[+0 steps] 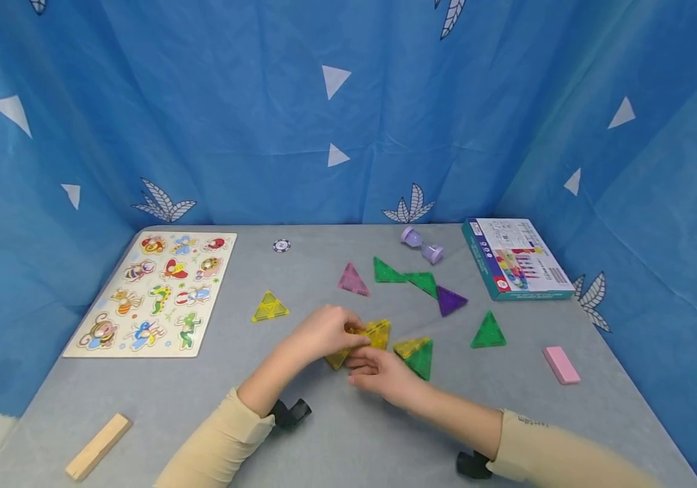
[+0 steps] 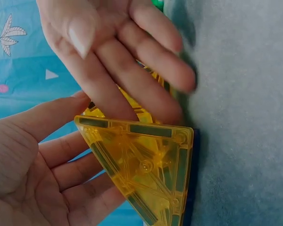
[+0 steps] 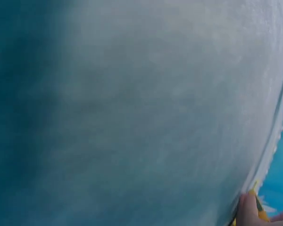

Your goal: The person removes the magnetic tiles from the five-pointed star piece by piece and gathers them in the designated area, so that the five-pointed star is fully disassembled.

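Note:
Yellow triangular magnetic tiles [image 1: 377,333], joined at their edges, stand partly hidden between both hands near the table's middle. My left hand [image 1: 327,331] pinches them, its thumb at a top corner of the near yellow tile [image 2: 146,165] and its fingers behind. Coming from the right, my right hand [image 1: 388,374] has its fingers extended against the tiles' far side, its thumb apart from them. A yellow and green pair of tiles [image 1: 422,359] lies just beyond the right hand. To the left is a yellow triangle tile [image 1: 270,308].
Behind lie a pink tile [image 1: 353,280], green tiles [image 1: 388,273] and a purple tile [image 1: 449,300]; another green tile [image 1: 488,332] lies right. Around them are an insect puzzle board [image 1: 208,318], poker chip [image 1: 281,245], purple sand timer [image 1: 432,253], box [image 1: 516,261], pink block [image 1: 561,365] and wooden block [image 1: 98,447].

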{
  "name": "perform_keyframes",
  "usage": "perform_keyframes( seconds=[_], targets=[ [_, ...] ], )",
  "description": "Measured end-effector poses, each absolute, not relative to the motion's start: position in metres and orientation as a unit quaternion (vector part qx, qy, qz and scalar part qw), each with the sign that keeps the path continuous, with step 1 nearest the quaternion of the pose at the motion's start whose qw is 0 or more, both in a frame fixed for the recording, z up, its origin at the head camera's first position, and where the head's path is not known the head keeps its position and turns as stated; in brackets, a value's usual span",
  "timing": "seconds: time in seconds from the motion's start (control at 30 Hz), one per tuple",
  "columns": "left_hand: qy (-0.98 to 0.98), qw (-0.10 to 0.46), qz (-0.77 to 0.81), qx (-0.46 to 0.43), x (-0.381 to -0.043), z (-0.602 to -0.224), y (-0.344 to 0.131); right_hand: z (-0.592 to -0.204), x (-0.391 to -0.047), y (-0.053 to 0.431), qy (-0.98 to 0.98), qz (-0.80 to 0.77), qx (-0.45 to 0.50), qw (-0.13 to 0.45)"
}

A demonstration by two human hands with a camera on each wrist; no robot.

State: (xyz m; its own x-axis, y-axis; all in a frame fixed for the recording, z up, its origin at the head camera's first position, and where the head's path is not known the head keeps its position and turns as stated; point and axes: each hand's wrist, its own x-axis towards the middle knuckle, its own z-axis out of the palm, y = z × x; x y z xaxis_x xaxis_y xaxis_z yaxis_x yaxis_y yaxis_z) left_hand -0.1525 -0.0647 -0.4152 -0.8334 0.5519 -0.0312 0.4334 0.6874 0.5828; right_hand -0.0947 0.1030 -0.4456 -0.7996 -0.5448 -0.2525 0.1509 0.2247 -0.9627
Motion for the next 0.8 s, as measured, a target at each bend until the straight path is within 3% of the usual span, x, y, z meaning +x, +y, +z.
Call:
perform_keyframes(
  seconds=[0.43,0.8],
  targets=[
    [0.916,0.085,0.281,0.272,-0.151,-0.414,-0.062,-0.458,-0.094,0.081,0.693,-0.686,-0.029,0.222],
    [0.909,0.088,0.293,0.282,-0.149,-0.414,-0.060,-0.464,-0.091,0.080,0.683,-0.704,-0.023,0.193]
  ],
)
